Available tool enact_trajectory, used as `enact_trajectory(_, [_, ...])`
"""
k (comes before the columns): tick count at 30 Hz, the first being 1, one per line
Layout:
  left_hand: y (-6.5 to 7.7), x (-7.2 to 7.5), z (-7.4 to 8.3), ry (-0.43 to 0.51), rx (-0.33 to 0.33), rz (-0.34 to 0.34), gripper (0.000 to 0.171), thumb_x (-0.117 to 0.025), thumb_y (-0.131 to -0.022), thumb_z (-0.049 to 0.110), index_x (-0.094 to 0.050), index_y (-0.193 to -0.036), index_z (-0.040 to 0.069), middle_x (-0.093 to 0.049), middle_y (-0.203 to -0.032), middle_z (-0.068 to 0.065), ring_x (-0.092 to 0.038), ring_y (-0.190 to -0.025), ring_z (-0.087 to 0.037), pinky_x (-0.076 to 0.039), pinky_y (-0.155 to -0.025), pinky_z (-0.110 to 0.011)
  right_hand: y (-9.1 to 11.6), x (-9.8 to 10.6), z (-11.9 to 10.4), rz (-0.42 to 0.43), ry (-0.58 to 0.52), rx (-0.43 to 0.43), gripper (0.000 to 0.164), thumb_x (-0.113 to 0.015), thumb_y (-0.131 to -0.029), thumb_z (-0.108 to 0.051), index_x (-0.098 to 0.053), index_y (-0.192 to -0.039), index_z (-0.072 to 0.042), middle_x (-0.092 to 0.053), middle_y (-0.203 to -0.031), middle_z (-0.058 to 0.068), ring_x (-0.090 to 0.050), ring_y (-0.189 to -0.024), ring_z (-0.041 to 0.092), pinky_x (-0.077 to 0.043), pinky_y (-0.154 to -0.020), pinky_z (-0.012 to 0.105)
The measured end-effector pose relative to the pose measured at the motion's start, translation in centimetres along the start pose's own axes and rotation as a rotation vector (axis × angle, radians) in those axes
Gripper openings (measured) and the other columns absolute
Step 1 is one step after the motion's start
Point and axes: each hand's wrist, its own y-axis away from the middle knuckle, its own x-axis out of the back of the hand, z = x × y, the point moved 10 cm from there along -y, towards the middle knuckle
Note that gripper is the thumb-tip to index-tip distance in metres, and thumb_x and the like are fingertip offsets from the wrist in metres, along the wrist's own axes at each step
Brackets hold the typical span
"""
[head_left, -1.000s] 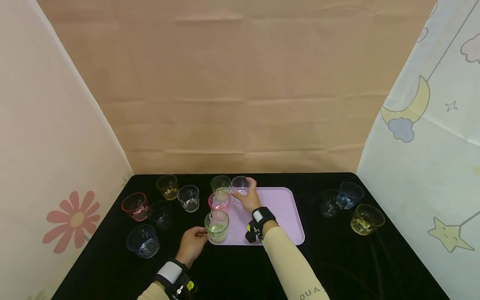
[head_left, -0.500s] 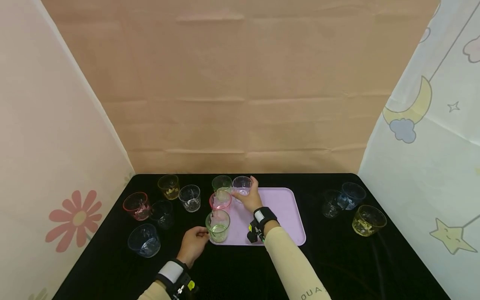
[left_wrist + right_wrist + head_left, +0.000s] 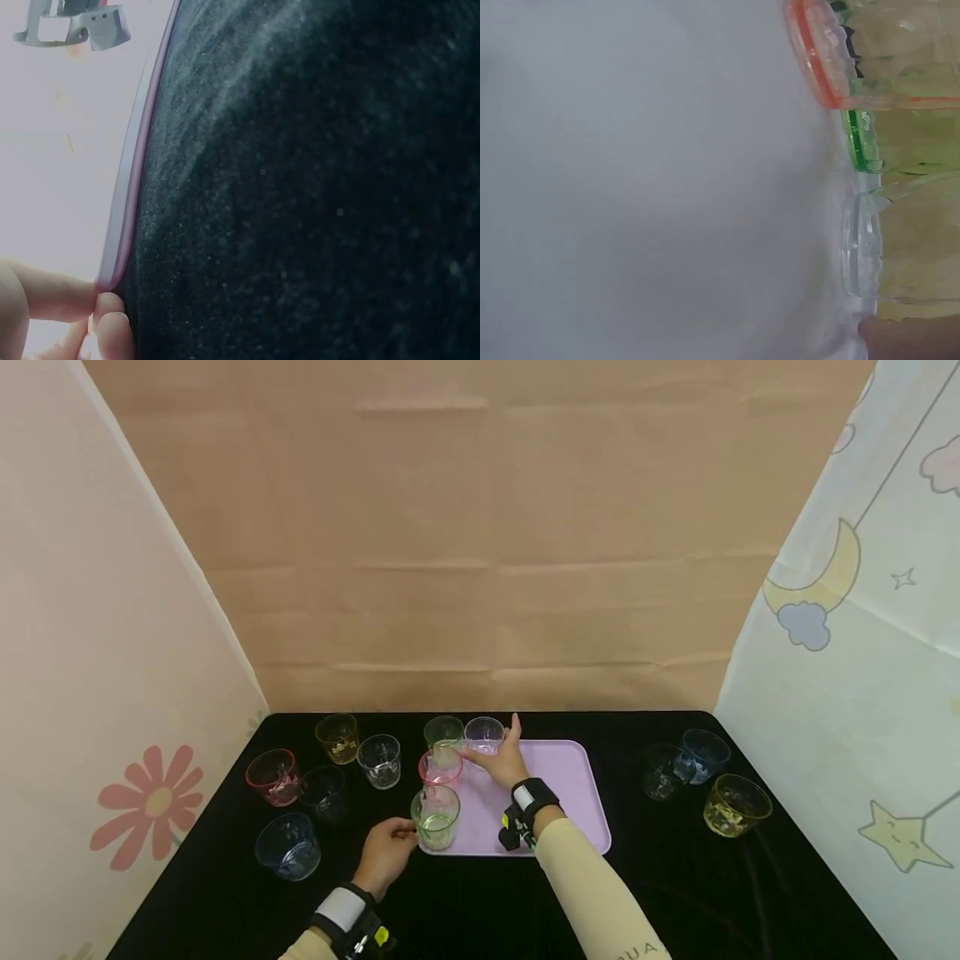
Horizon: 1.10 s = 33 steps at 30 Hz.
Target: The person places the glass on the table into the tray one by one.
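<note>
The clear glass tumbler [image 3: 483, 737] is standing upright at the far side of the lilac tray [image 3: 557, 802], just left of the right hand [image 3: 505, 764], which is nearer and lying wide open beside it, visibly gripping nothing. The left hand [image 3: 386, 856], well apart from that tumbler, is pinching the tray's near-left corner.
</note>
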Motion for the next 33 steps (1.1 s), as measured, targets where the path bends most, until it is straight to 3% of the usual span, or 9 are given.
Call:
enact_trajectory(8, [0.0,0.2,-0.3,-0.023,0.000,0.009,0.019,-0.067,-0.091,0.003,-0.068,-0.105,-0.009,-0.068,-0.092,-0.012,-0.063,-0.082,-0.020,-0.051,-0.069,-0.034,1.2,1.1,-2.5,-0.032,0.055,0.011,0.126,-0.088,-0.078,-0.010,0.007,-0.161,-0.010,-0.009,-0.164,0.031,-0.020,-0.149,0.049,-0.023,-0.119,0.058])
enact_trajectory(15, [0.1,0.5,-0.1,-0.018,0.010,0.006,0.018,-0.066,-0.090,0.002,-0.068,-0.104,-0.010,-0.068,-0.089,-0.012,-0.062,-0.078,-0.019,-0.051,-0.065,-0.033,2.6,2.7,-4.1,-0.070,0.103,0.048,0.127,-0.088,-0.078,-0.013,0.007,-0.162,-0.013,0.001,-0.168,0.020,-0.012,-0.152,0.042,-0.019,-0.121,0.058])
enact_trajectory(19, [0.1,0.4,0.0,-0.011,0.025,-0.016,0.020,-0.065,-0.091,0.002,-0.067,-0.106,-0.011,-0.067,-0.090,-0.012,-0.062,-0.078,-0.019,-0.051,-0.064,-0.032,3.8,3.9,-4.1,-0.091,0.107,0.028,0.127,-0.088,-0.079,-0.016,0.007,-0.162,-0.019,0.003,-0.169,0.018,-0.011,-0.153,0.042,-0.020,-0.120,0.060])
enact_trajectory(24, [0.0,0.1,-0.1,-0.019,0.030,-0.028,0.020,-0.066,-0.091,0.002,-0.067,-0.106,-0.011,-0.067,-0.090,-0.012,-0.062,-0.079,-0.019,-0.051,-0.065,-0.032,5.9,5.5,-4.1,-0.145,0.082,0.006,0.126,-0.087,-0.080,-0.019,0.008,-0.162,-0.019,0.004,-0.169,0.020,-0.007,-0.154,0.042,-0.020,-0.118,0.064])
enact_trajectory(33, [-0.2,0.1,-0.3,-0.017,0.020,-0.028,0.021,-0.066,-0.091,0.002,-0.067,-0.107,-0.011,-0.067,-0.091,-0.013,-0.062,-0.079,-0.020,-0.051,-0.067,-0.033,10.2,8.1,-3.6,-0.260,0.057,0.048,0.126,-0.085,-0.084,-0.024,0.014,-0.161,-0.014,0.011,-0.169,0.018,0.004,-0.155,0.037,-0.006,-0.122,0.059])
